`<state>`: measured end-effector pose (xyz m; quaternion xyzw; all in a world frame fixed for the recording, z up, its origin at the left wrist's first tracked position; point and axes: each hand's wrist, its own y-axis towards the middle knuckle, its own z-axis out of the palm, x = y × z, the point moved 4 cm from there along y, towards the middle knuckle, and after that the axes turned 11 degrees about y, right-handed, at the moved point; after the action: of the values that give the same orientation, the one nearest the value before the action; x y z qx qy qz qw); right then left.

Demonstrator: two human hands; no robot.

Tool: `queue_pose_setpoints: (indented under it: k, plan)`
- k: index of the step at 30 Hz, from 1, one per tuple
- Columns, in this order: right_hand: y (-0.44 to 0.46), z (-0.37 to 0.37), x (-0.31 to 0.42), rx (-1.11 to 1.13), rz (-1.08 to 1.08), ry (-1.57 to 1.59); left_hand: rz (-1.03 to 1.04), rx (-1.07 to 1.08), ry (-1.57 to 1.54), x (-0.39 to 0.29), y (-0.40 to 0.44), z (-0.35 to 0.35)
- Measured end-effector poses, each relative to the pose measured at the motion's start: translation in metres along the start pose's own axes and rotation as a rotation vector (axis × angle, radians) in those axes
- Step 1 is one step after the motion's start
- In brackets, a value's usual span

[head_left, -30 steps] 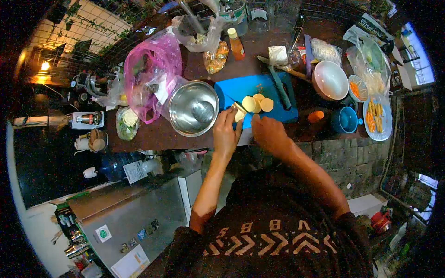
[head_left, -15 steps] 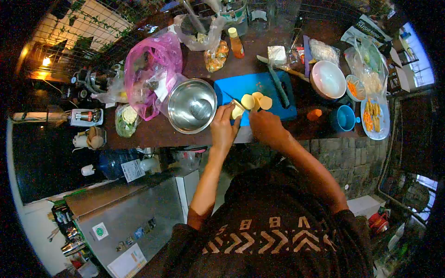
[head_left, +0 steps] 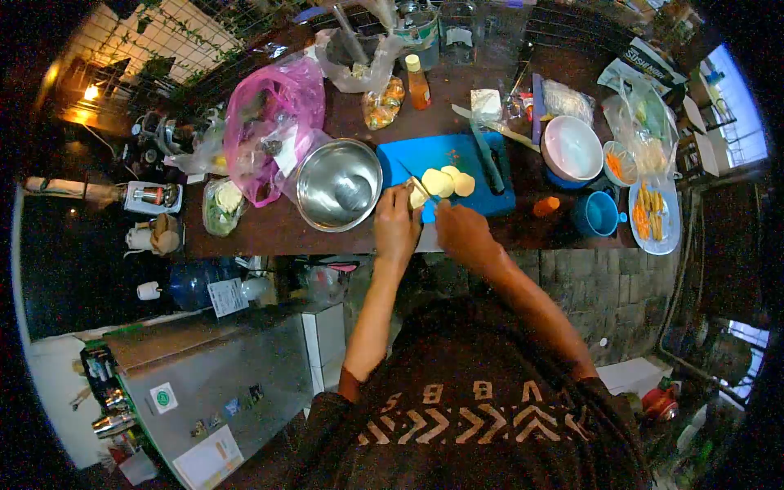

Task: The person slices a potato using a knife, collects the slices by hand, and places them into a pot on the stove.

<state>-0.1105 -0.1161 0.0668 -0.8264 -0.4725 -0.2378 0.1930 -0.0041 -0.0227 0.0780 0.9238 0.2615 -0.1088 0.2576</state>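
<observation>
Three or so pale yellow slices (head_left: 463,185), potato by the look of it, sit on the blue cutting board (head_left: 433,144), right up against the tabletop's (head_left: 269,234) near edge. A second ago you could see the boxy side of the yellow piece (head_left: 417,198); now the fist is a bit closer and the knife (head_left: 420,187) covers more of that face, so I'd call this mid-slice. Left hand (head_left: 395,233) has the piece pinched in its fingertips by the board's near edge, and the right hand's (head_left: 467,233) grip is wrapped around the knife, handle mostly hidden from me.

Steel mixing bowl (head_left: 335,184) is just off the board's left edge, with a pink plastic bag (head_left: 242,106) past it. Amber sauce bottle (head_left: 420,91) stands beyond the far edge. Over right there's a carrot chunk (head_left: 545,206), a blue mug (head_left: 596,214), a pinkish-white bowl (head_left: 572,147), and an oval platter (head_left: 653,247) of strips at the near right corner.

Room's kinda dim, tbh: warm lamp (head_left: 91,92) off left, stone-tiled floor (head_left: 604,286), big grey cabinet (head_left: 245,351) with stickers, maybe a fridge, can't tell.
</observation>
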Motion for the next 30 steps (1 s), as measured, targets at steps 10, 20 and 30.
queue_pose_setpoints:
  k: [10,20,30]
  plan:
    - [0.015,-0.012,0.003,0.105,-0.003,0.008,-0.083,0.061,-0.039,0.003,0.007,-0.002]
    - [0.029,0.015,-0.014,0.057,-0.128,-0.001,-0.142,0.022,-0.024,0.011,0.001,0.013]
    - [0.001,0.0,-0.004,0.133,0.096,0.039,-0.221,0.043,-0.059,0.008,-0.003,0.012]
